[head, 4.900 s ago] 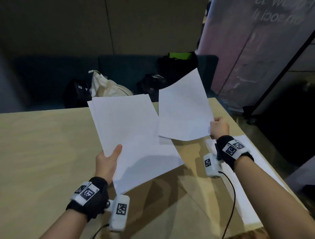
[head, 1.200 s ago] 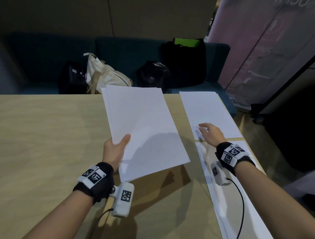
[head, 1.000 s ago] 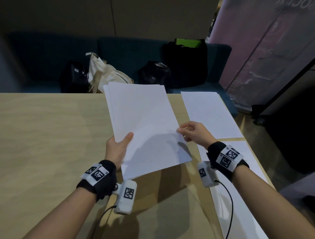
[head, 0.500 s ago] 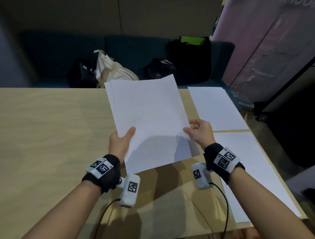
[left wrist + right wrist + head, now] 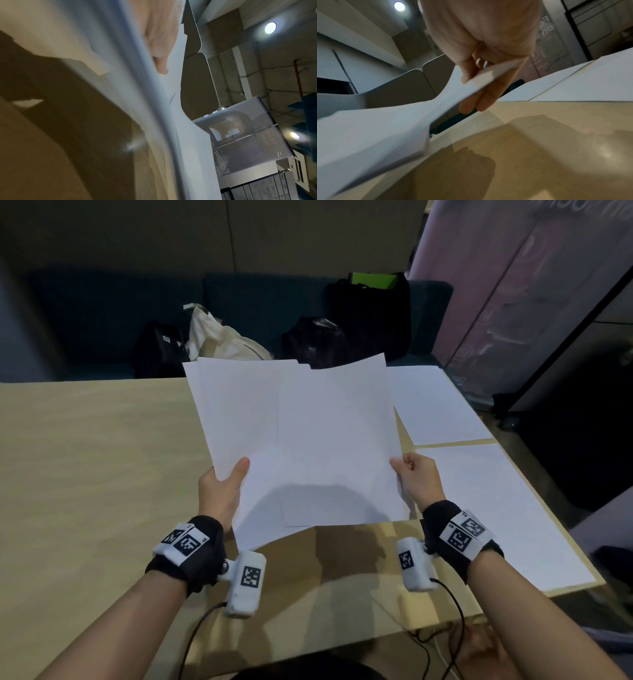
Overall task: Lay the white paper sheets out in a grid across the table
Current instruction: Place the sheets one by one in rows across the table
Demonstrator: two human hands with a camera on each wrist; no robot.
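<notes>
Wooden table (image 5: 85,474) under dim light; nearest, the left hand (image 5: 221,491) grips the stack of sheets (image 5: 239,419) above it, while the right hand (image 5: 419,479), flat on a laid sheet a second ago, now pinches the top sheet (image 5: 337,446) and has slid it off to the right. Third placement likely next. Right of the stack, two laid sheets (image 5: 435,405) lie end to end along the table edge; beyond, bags (image 5: 222,344) on a dark sofa (image 5: 85,320).

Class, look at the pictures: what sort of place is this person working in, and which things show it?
Probably an office lounge or shared workspace: a large wooden table, a dark upholstered bench with bags left on it, and a printed banner standing beside.
</notes>
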